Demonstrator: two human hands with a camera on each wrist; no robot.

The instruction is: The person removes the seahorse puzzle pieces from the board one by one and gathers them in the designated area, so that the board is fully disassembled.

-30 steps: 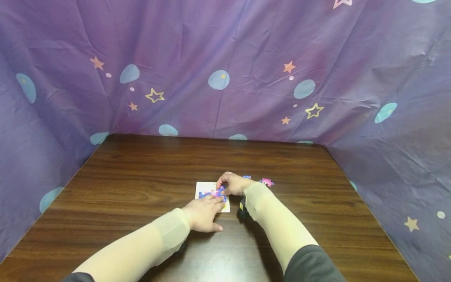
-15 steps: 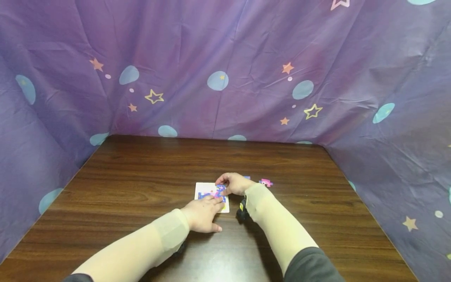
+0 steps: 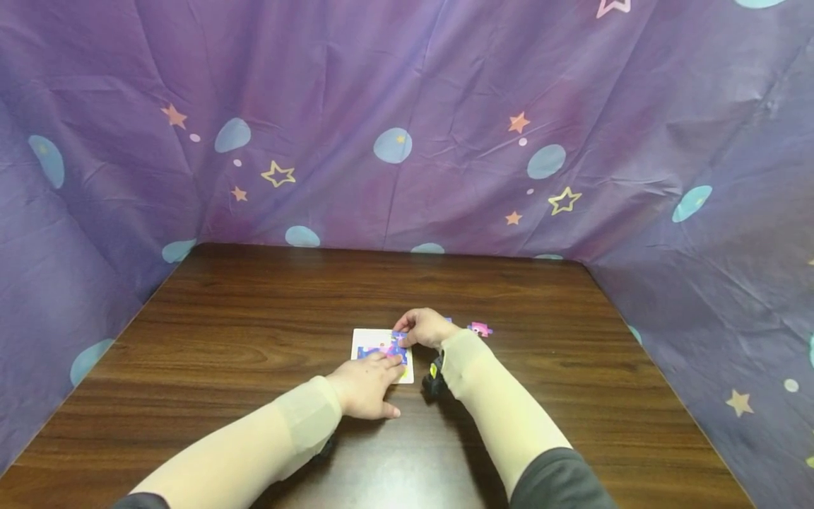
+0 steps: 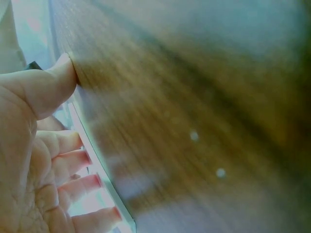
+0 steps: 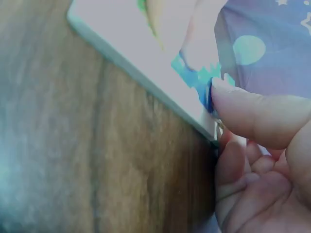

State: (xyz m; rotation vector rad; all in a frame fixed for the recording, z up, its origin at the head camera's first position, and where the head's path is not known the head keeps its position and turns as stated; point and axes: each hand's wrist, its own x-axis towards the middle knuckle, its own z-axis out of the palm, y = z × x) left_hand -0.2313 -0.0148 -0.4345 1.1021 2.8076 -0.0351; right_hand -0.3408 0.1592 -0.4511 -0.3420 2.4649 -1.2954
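Observation:
A thin white puzzle board [image 3: 364,338] lies on the table, with blue, purple and pink jigsaw pieces on its face. My left hand [image 3: 367,387] rests on its near part, fingers extended over the pieces and thumb out to the side. In the left wrist view the fingertips [image 4: 92,180] touch the board along its edge. At the far right corner my right hand [image 3: 425,328] pinches a blue puzzle piece [image 5: 210,97] between thumb and fingers. The right wrist view shows the thumb [image 5: 233,99] against that piece, right at the board's edge.
To the right of the right hand lies a loose pink puzzle piece [image 3: 480,329]. A blue piece [image 3: 449,320] peeks out behind that hand, mostly hidden. A purple patterned curtain [image 3: 394,198] hangs around the back and sides of the brown wooden table [image 3: 267,297].
The puzzle piece under my right fingers has gone from tilted to flatter at the board's far right corner. The right hand has shifted slightly; the left hand stays put.

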